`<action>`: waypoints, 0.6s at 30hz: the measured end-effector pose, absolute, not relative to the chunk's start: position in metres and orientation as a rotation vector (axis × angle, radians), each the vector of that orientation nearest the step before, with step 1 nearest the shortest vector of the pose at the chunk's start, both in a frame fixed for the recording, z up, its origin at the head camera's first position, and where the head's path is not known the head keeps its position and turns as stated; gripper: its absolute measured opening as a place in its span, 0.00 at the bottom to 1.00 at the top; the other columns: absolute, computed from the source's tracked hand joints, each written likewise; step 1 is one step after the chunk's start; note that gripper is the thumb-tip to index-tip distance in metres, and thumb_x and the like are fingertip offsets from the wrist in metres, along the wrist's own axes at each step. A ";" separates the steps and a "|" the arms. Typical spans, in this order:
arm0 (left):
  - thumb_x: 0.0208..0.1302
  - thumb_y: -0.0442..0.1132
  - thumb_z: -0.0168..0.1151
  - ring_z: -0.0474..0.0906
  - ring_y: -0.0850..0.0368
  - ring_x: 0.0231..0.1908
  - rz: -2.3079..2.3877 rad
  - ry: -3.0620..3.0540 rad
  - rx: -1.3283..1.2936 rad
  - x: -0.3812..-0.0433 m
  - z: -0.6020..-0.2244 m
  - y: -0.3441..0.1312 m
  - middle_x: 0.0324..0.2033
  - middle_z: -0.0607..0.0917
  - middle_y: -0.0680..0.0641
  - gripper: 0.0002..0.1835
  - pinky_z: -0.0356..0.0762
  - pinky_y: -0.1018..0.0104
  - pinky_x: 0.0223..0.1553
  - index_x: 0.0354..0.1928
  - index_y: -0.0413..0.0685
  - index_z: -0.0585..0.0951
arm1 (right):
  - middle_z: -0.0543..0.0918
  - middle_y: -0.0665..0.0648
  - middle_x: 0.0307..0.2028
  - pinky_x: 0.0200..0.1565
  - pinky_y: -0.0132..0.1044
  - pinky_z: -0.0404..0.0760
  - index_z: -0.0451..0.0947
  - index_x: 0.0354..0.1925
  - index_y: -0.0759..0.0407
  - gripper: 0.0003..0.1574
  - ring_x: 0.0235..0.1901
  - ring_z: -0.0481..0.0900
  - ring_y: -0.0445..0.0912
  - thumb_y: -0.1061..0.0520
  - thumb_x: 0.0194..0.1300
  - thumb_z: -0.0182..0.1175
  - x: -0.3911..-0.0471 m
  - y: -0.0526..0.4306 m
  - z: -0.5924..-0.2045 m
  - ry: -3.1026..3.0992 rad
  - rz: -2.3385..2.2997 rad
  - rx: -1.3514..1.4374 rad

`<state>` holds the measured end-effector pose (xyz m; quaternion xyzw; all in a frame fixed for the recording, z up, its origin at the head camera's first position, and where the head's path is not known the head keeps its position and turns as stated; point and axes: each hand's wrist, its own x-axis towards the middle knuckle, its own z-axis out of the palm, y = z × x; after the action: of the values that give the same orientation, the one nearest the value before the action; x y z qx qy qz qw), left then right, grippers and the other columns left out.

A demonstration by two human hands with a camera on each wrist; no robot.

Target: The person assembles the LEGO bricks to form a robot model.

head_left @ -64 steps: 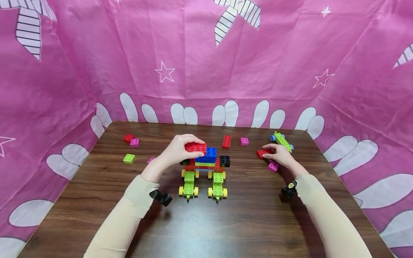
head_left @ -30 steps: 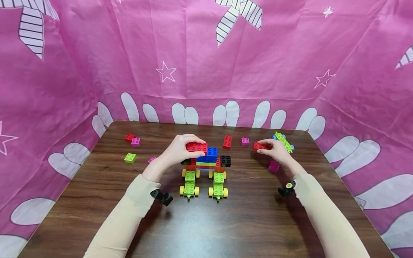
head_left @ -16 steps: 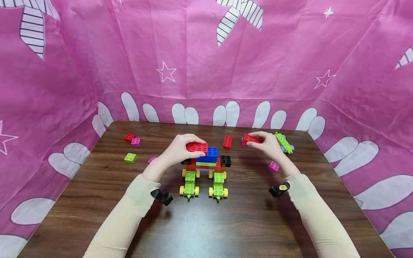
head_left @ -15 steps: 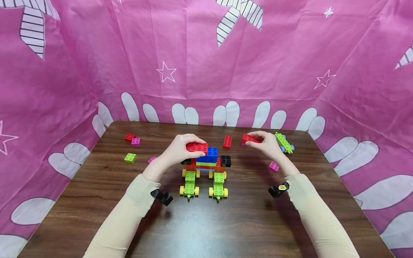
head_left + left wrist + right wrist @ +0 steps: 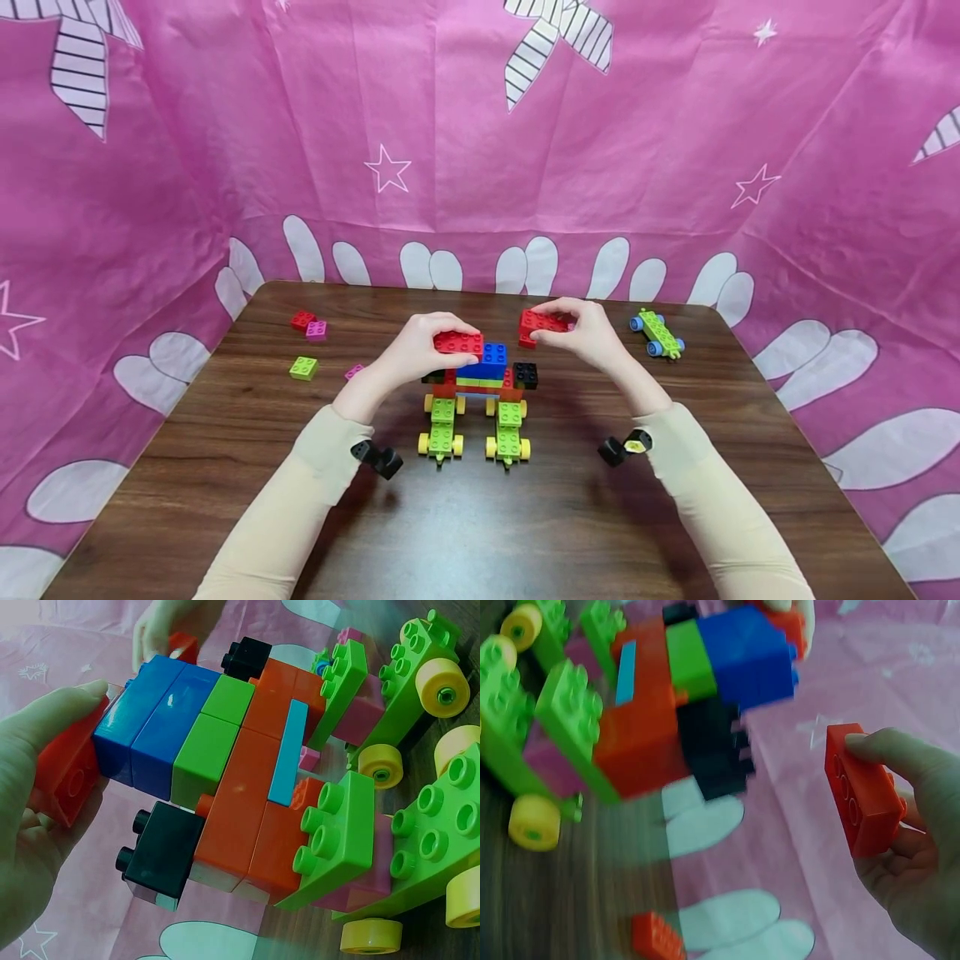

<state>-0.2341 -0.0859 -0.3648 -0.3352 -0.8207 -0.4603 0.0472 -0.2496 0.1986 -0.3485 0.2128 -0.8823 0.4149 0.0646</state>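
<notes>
"So, how many red bricks are in the hands?"

"Two, one apiece. The left hand (image 5: 408,354) grips the left-hand red brick (image 5: 457,342) between thumb and fingers at the top of the model (image 5: 480,385), around the middle of the worktop (image 5: 465,533). The right hand (image 5: 585,332) pinches the right-hand red brick (image 5: 862,791) in the air, apart from the model, on its right."

"Is the left one pressed home?"

"I can't tell. It meets the two blue layers (image 5: 161,720), that's all I see."

"And below the blue?"

"Two lime bricks (image 5: 204,754), one orange section (image 5: 232,802) with one light-blue piece (image 5: 289,754), and two black bricks (image 5: 526,375), one each side. Under that, two lime blocks (image 5: 442,408), two pink bricks (image 5: 364,712) and two wheeled lime bases (image 5: 507,446) with eight yellow wheels (image 5: 423,444), four apiece."

"Loose pieces?"

"By the far-left corner, one red brick (image 5: 303,321) and one pink brick (image 5: 317,331), side by side. Nearer the left edge, one lime brick (image 5: 303,368). A second pink one (image 5: 353,372) peeks past the left wrist, a third (image 5: 572,327) past the right hand's fingers. Toward the far edge lies one more red brick (image 5: 658,936). By the far-right corner stands one blue-wheeled base (image 5: 657,333)."
</notes>
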 end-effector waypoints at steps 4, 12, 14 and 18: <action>0.53 0.40 0.74 0.80 0.55 0.41 -1.399 -2.503 -1.026 -0.234 -0.364 -0.086 0.42 0.86 0.47 0.18 0.81 0.65 0.38 0.46 0.45 0.86 | 0.86 0.57 0.41 0.37 0.38 0.80 0.83 0.48 0.56 0.23 0.37 0.78 0.48 0.51 0.53 0.73 -0.243 0.186 -0.344 -2.668 1.299 0.710; 0.52 0.40 0.74 0.80 0.57 0.42 -1.368 -2.460 -1.057 -0.236 -0.367 -0.086 0.41 0.87 0.48 0.17 0.79 0.66 0.39 0.45 0.45 0.86 | 0.86 0.54 0.41 0.32 0.37 0.80 0.84 0.47 0.55 0.21 0.37 0.77 0.47 0.53 0.53 0.73 -0.235 0.169 -0.343 -2.651 1.350 0.866; 0.52 0.40 0.74 0.80 0.56 0.41 -1.365 -2.462 -1.055 -0.236 -0.366 -0.086 0.41 0.87 0.48 0.17 0.80 0.66 0.39 0.45 0.45 0.86 | 0.86 0.54 0.41 0.32 0.37 0.79 0.85 0.47 0.55 0.21 0.36 0.77 0.46 0.53 0.52 0.73 -0.234 0.166 -0.344 -2.643 1.330 0.901; 0.52 0.39 0.74 0.80 0.55 0.40 -1.366 -2.466 -1.052 -0.235 -0.365 -0.086 0.41 0.86 0.46 0.17 0.81 0.66 0.37 0.45 0.44 0.86 | 0.87 0.53 0.41 0.32 0.39 0.78 0.85 0.46 0.55 0.21 0.36 0.77 0.45 0.54 0.52 0.73 -0.233 0.161 -0.346 -2.638 1.285 0.948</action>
<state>-0.2350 -0.0858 -0.3653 -0.3488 -0.8177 -0.4531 0.0663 -0.2328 0.1614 -0.3460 0.3074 -0.8551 0.4164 0.0290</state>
